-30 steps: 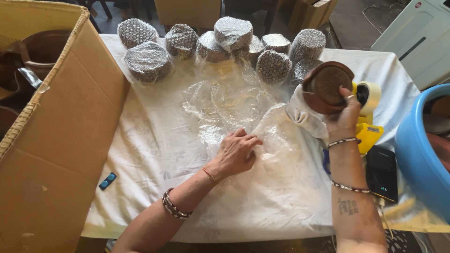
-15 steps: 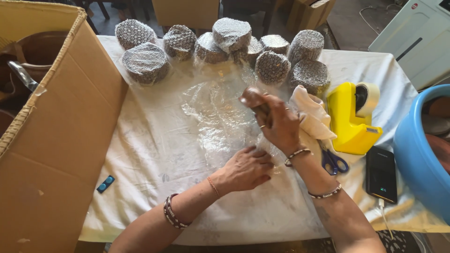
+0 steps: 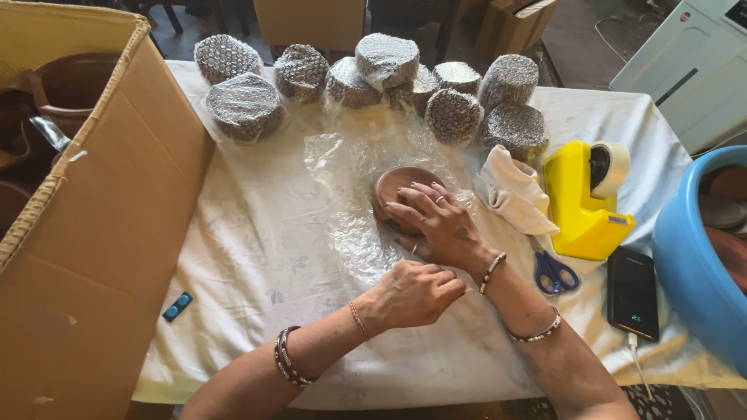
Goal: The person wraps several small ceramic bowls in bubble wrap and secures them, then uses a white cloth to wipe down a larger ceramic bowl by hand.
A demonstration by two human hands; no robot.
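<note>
The right hand (image 3: 436, 222) pressed a brown bowl (image 3: 398, 194) flat-fingered onto bubble wrap (image 3: 350, 225) mid-bench; the left hand (image 3: 412, 294) pinched the wrap's near edge.

Right hand (image 3: 440, 225) on brown bowl (image 3: 401, 194), bubble wrap (image 3: 350, 179) beneath

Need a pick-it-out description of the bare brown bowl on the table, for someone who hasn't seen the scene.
Start at the white-clothed table between the big cardboard box and the blue tub. At its middle lies a clear bubble-wrap sheet, and the bowl sits on it under the right hand. It is the only bare brown piece; the round bundles behind it are all wrapped.
</note>
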